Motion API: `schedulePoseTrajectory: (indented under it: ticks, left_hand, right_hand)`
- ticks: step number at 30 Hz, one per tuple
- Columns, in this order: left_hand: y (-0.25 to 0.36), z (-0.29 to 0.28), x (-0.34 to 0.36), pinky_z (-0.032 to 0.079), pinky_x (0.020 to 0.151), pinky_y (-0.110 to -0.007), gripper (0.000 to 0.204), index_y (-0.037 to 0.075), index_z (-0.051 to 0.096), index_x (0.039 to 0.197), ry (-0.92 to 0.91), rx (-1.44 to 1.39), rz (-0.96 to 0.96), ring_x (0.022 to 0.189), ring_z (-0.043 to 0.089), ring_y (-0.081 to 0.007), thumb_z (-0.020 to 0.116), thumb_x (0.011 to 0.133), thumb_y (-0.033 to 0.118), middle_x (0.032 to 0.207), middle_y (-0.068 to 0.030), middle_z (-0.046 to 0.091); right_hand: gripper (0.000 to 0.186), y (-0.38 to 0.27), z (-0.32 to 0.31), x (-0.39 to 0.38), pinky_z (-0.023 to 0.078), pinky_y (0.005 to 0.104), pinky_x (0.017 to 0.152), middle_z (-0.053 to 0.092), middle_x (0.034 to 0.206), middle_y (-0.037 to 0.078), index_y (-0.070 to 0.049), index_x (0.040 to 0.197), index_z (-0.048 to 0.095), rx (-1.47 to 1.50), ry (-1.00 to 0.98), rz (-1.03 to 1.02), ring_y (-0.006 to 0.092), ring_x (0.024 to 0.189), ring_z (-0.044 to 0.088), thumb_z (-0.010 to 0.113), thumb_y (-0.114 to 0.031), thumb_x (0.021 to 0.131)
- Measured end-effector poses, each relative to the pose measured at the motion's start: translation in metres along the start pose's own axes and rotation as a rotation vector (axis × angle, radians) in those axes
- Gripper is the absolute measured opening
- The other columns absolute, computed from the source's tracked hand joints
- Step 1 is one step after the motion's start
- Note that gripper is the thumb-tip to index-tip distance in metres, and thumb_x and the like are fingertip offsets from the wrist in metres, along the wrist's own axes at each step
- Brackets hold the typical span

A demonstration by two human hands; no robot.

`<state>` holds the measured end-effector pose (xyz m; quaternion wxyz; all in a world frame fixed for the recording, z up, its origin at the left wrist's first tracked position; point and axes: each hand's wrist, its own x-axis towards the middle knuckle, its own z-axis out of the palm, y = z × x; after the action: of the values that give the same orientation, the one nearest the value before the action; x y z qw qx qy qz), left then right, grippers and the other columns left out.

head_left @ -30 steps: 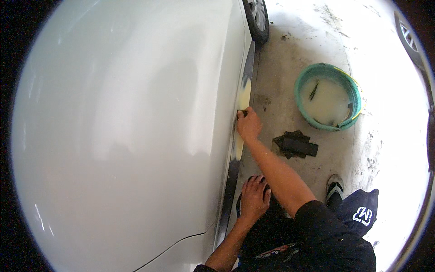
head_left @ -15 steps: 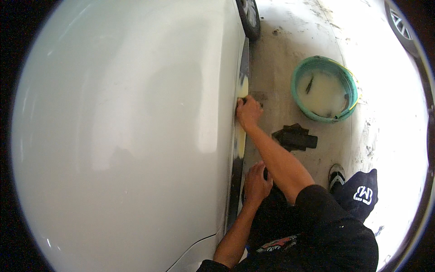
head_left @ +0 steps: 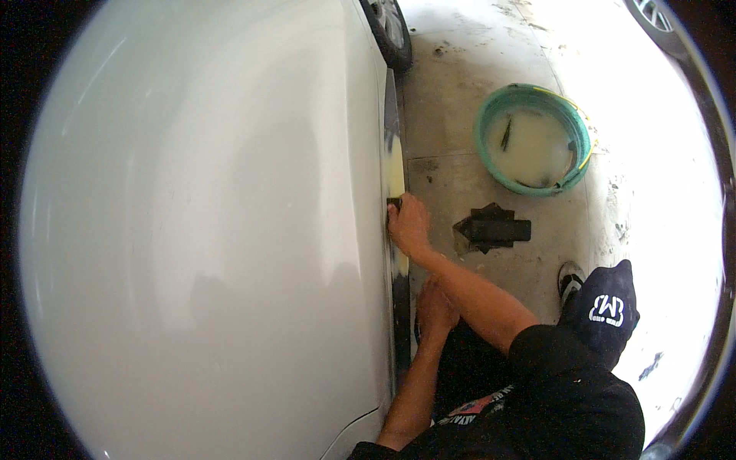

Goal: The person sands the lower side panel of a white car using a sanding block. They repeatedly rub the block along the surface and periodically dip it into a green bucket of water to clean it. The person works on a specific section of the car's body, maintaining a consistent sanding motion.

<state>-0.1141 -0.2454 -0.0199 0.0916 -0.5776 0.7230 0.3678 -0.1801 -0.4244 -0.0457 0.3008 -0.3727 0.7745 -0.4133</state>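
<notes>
A white car body [head_left: 230, 192] fills the left side, with a pale yellow patch [head_left: 395, 165] on its dark lower strip. My right hand [head_left: 410, 226] grips a dark pad [head_left: 393, 204] against this strip at the patch. Beneath my right forearm is my left hand [head_left: 435, 310], low beside the strip and near my dark-clothed leg; its fingertips are too hidden to tell their shape. To the right of my right hand, several dark sheets and a flat black piece [head_left: 494, 228] lie on the floor.
A green bucket [head_left: 483, 138] of cloudy liquid, with a dark strip inside, stands on the stained concrete floor [head_left: 445, 100]. A car wheel [head_left: 391, 34] is at the top, another wheel [head_left: 655, 19] at the upper right. My shoe [head_left: 571, 280] is below the sheets.
My right hand has shifted along the strip, upward and then down toward me, still on the pad. The view has drifted, moving bucket and wheels up and left in the picture.
</notes>
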Motion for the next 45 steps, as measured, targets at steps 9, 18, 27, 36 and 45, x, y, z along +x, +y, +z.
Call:
schedulePoseTrajectory:
  ticks: [9,18,27,36,45]
  left_hand:
    - [-0.001,0.006,-0.007,0.037,0.103,-0.046,0.049,0.004,0.052,0.129,0.175,0.095,-0.024,0.122,0.049,-0.0346,0.054,0.091,0.035,0.13,-0.0175,0.055]
    - [-0.013,0.016,0.006,0.039,0.102,-0.045,0.044,0.0,0.056,0.122,0.177,0.081,0.023,0.119,0.052,-0.0351,0.057,0.09,0.03,0.126,-0.0182,0.057]
    - [-0.018,0.025,0.003,0.038,0.105,-0.044,0.046,0.0,0.056,0.124,0.244,0.08,0.012,0.121,0.051,-0.0355,0.056,0.09,0.031,0.128,-0.0201,0.056]
    - [-0.004,0.019,-0.01,0.039,0.104,-0.044,0.045,0.0,0.056,0.124,0.151,0.056,-0.044,0.12,0.051,-0.0353,0.057,0.09,0.029,0.128,-0.019,0.057]
    - [-0.014,0.029,-0.009,0.04,0.103,-0.043,0.044,0.0,0.056,0.124,0.256,0.094,-0.023,0.12,0.052,-0.0348,0.057,0.09,0.027,0.128,-0.0193,0.057]
  right_hand:
    - [0.027,-0.002,-0.009,0.007,0.044,0.0518,0.084,0.064,0.1,0.023,0.0,0.101,0.06,0.019,0.001,0.027,0.0415,0.097,0.06,0.06,-0.023,0.087]
    - [0.028,0.003,-0.003,0.023,0.041,0.0557,0.087,0.064,0.1,0.022,0.001,0.101,0.061,-0.042,0.027,0.079,0.0401,0.1,0.059,0.057,-0.024,0.089]
    - [0.028,0.018,0.006,0.024,0.04,0.055,0.088,0.065,0.1,0.021,-0.001,0.101,0.062,-0.02,0.07,0.018,0.0387,0.1,0.059,0.058,-0.026,0.089]
    - [0.027,0.019,-0.008,-0.002,0.038,0.0562,0.091,0.064,0.105,0.021,-0.001,0.101,0.063,-0.013,-0.022,-0.012,0.0393,0.105,0.057,0.058,-0.025,0.089]
    - [0.033,0.018,-0.001,0.02,0.037,0.057,0.092,0.064,0.104,0.018,-0.002,0.106,0.061,-0.065,0.006,0.016,0.0373,0.107,0.056,0.057,-0.03,0.09]
